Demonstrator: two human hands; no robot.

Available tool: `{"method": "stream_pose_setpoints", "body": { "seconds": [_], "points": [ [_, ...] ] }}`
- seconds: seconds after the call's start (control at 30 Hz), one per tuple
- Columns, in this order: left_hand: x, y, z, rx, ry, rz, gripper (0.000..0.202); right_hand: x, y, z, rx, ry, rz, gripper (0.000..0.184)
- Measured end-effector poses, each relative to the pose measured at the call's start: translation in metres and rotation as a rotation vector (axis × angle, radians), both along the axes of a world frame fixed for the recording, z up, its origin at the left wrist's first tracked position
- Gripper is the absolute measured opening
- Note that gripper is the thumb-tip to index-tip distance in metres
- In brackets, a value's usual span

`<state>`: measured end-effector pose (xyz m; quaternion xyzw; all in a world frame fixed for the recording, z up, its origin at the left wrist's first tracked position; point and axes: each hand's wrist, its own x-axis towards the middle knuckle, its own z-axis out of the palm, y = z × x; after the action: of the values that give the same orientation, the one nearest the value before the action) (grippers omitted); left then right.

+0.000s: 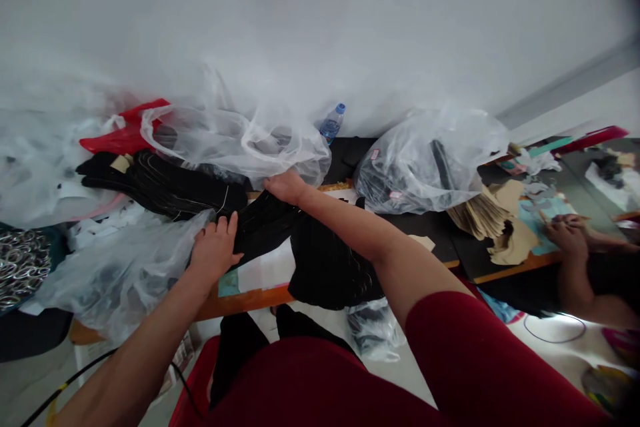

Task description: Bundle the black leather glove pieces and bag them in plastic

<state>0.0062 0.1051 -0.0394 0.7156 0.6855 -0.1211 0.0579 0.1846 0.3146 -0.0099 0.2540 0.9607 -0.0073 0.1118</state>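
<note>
Stack of blk. pcs. (265,230) lies on table (245,302) btwn. hands. L hand (215,248) unclenched, fingers spread, beside stack at clear bag (130,267). R hand (286,187) at stack's far end; grip: can't tell.

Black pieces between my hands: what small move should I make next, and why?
Probably slide the left hand slightly rightward onto the black pieces to steady them. The right hand is already at their far edge, while the left lies only by their left edge, next to the clear plastic.
</note>
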Motion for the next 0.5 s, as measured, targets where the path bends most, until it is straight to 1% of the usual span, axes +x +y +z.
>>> {"method": "stream_pose_setpoints", "body": {
  "seconds": [0.07,0.13,0.23,0.27,0.33,0.43,0.5],
  "points": [
    [0.001,0.000,0.001,-0.007,0.006,0.001,0.098,0.001,-0.007,-0.004,0.079,0.069,-0.055,0.038],
    [0.002,0.002,0.002,-0.024,0.009,0.014,0.098,0.001,-0.023,-0.007,0.092,0.141,-0.043,0.037],
    [0.002,0.004,0.001,-0.055,0.010,0.035,0.103,0.003,-0.057,-0.017,0.000,0.195,0.040,0.032],
    [0.001,0.004,0.000,-0.058,0.010,0.036,0.104,0.003,-0.067,-0.022,-0.039,0.193,0.049,0.031],
    [0.000,0.003,-0.003,-0.042,0.005,0.024,0.103,0.002,-0.082,-0.031,-0.094,0.183,0.014,0.030],
    [-0.005,-0.001,-0.008,0.013,-0.020,-0.001,0.091,0.002,-0.092,-0.043,-0.115,0.192,-0.088,0.029],
    [-0.007,-0.003,-0.010,0.052,-0.043,-0.012,0.078,0.005,-0.094,-0.047,-0.122,0.216,-0.086,0.028]
  ]
}}
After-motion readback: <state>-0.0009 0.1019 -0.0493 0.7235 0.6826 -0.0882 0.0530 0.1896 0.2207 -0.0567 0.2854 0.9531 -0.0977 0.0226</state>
